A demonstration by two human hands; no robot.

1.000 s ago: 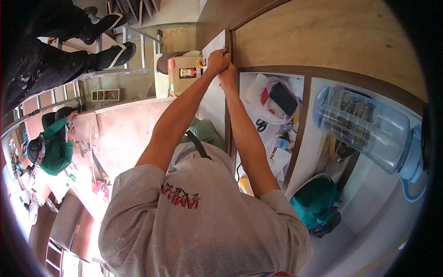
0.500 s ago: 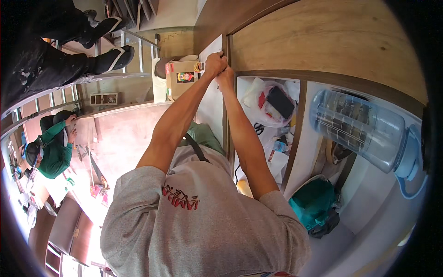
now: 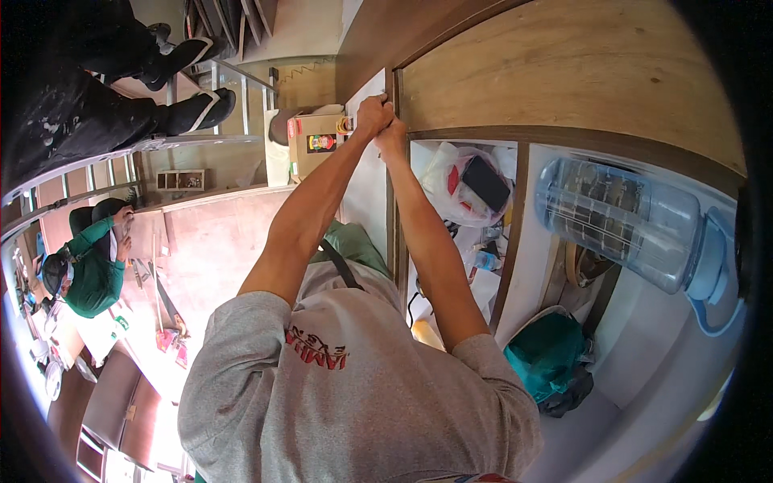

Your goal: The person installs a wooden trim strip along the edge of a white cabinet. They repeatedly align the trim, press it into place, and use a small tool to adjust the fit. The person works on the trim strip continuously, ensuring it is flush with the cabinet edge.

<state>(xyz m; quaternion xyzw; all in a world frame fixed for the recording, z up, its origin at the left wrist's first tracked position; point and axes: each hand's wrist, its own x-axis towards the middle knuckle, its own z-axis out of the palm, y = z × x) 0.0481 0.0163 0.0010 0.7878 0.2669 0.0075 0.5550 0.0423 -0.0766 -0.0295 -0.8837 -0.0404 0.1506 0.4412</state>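
Observation:
Both arms stretch forward to the brown wooden edge [image 3: 393, 193] of an upright panel with a white face [image 3: 369, 181]. My left hand [image 3: 374, 117] is closed at the top of this edge, its fingers curled. Just behind and to the right, my right hand [image 3: 392, 140] is closed too, pressed close against the left. Whatever the fingers grip is too small or hidden to make out. Left of my left hand stands a cardboard box [image 3: 316, 153] with a roll of tape [image 3: 345, 125] at its corner.
A person in dark trousers and sandals [image 3: 197, 113] stands on a metal ladder [image 3: 201, 138] at upper left. A co-worker in green [image 3: 95, 274] crouches far left. On the right are shelves with a plastic bag and phone [image 3: 485, 182], a large blue bottle [image 3: 624, 221] and a teal bag [image 3: 547, 354].
The view has shifted slightly. Both hands stay closed together at the panel's edge, with hardly any movement.

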